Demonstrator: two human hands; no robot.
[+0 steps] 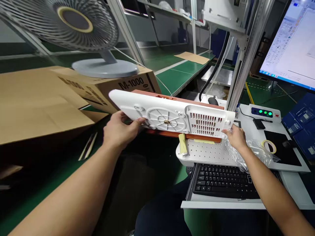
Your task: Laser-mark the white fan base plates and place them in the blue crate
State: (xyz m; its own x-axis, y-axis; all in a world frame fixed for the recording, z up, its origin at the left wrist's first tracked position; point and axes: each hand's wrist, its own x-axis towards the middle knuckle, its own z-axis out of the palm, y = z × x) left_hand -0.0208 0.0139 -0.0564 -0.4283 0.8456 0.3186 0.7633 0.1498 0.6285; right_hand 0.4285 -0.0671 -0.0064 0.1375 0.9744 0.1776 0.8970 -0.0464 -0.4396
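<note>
A long white plastic panel (169, 119), with a round ribbed part on its left half and a slotted grille on its right half, is held up on edge between my hands. My left hand (121, 128) grips its lower left side, thumb on the near face. The fingers of my right hand (235, 136) pinch its lower right corner. Just behind the panel lies a reddish-brown board or fixture (209, 138), mostly hidden by it. A strip of yellow tape (182, 144) hangs at the edge of the perforated white worktop (206, 153).
A grey fan (105, 68) stands on a cardboard box (140, 82) at the left, beside a larger open carton (36, 105). Below the worktop is a keyboard (223, 182) on a tray. Plastic film (258, 154), a tape roll (269, 146) and a monitor (292, 42) are at the right.
</note>
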